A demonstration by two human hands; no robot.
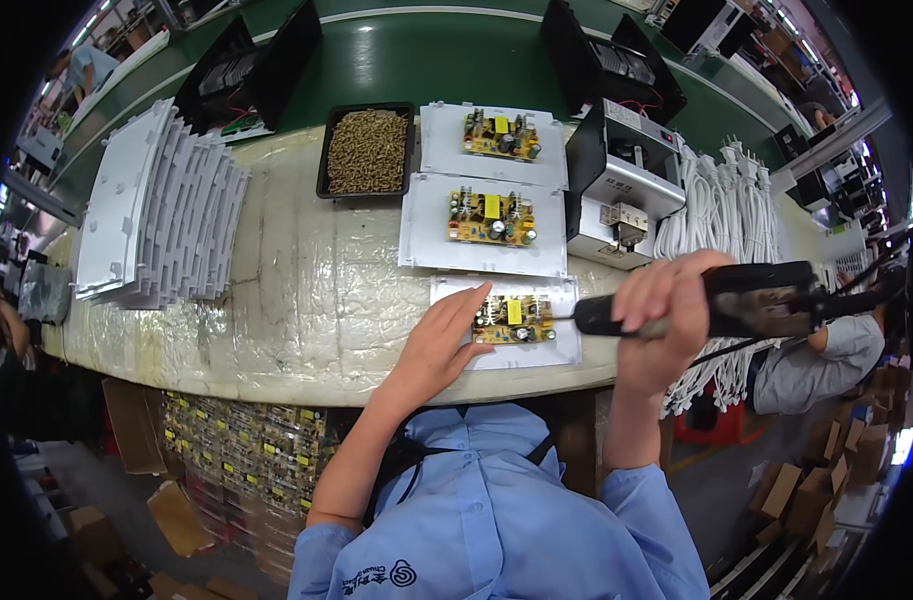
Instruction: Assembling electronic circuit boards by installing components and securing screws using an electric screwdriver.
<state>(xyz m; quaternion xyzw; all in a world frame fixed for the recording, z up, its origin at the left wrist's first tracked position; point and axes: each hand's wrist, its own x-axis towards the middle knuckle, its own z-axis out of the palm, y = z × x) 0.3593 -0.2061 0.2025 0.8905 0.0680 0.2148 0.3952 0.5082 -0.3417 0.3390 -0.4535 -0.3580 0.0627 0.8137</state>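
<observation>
My right hand [667, 308] is wrapped around a black electric screwdriver [762, 300], held nearly level with its thin bit pointing left. The bit's end meets the right edge of a circuit board [515, 318] with a yellow transformer. That board lies on a white plastic panel [562, 352] near the table's front edge. My left hand [439, 345] rests at the board's left end, fingers stretched out and thumb apart. Behind it, two more boards [493, 216] [502, 135] sit on white panels of their own.
A black tray of small brass-coloured screws [367, 150] stands behind the panels. To its left leans a stack of white panels [157, 215]. A grey-and-black machine [622, 185] is at right, beside bundled white cables [722, 210]. Black housings [617, 60] stand on the green conveyor [427, 60].
</observation>
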